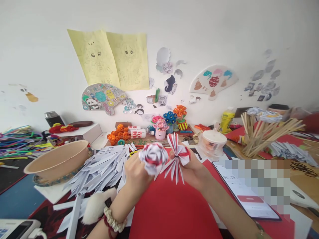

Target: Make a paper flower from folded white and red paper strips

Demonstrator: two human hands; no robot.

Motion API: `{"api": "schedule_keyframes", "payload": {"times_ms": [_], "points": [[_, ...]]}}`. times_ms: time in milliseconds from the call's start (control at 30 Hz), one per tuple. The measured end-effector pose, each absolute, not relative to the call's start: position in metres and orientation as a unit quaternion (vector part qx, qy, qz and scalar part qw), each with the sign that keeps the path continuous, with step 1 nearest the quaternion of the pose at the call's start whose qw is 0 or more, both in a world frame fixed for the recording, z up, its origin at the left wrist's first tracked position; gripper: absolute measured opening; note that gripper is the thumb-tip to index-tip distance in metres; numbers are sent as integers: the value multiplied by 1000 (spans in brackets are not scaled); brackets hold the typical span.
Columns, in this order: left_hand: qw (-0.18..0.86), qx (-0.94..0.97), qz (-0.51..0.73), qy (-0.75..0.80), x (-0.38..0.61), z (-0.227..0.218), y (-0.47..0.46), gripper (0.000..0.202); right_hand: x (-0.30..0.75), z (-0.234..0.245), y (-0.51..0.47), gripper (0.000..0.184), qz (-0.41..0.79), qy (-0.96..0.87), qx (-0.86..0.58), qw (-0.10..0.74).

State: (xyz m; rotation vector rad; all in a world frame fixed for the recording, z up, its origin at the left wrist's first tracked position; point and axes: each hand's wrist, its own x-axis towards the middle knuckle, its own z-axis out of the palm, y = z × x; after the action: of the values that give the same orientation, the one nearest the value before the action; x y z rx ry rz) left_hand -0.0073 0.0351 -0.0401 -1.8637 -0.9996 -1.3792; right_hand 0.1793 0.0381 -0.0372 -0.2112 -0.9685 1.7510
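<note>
My left hand (136, 170) is closed around a rounded bundle of folded white paper with red and dark edges, like a paper rose (153, 158). Close beside it, my right hand (194, 167) grips a pleated paper bow (176, 161), white with red stripes. A dark tie pinches the bow at its middle, and its folds fan out above and below. Whether the two paper pieces touch is hard to tell. Below both hands lies a red surface (174, 212). A heap of folded white paper strips (99, 169) spreads left of my left hand.
A beige basin (57, 159) stands at the left, near pipe cleaners (20, 141). Behind are small flower pots (160, 133) and a lidded plastic tub (213, 139). A phone (245, 196) lies at the right, before a bunch of wooden sticks (261, 136).
</note>
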Motion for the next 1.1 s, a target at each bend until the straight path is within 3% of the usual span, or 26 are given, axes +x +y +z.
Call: {"api": "schedule_keyframes", "payload": {"times_ms": [300, 467, 600, 900, 1100], "points": [[293, -673, -494, -465, -6, -16, 23, 39, 186, -38, 47, 29, 729, -323, -105, 594], [23, -677, -466, -569, -4, -1, 21, 50, 186, -39, 48, 23, 719, -316, -121, 607], [-79, -650, -390, -648, -9, 1, 31, 56, 186, -40, 49, 23, 707, -326, -133, 613], [-122, -713, -213, -657, -22, -31, 51, 52, 186, -37, 47, 18, 717, -322, -129, 605], [-30, -722, -187, -666, -11, -33, 40, 28, 183, -33, 45, 34, 721, -321, -117, 603]]}}
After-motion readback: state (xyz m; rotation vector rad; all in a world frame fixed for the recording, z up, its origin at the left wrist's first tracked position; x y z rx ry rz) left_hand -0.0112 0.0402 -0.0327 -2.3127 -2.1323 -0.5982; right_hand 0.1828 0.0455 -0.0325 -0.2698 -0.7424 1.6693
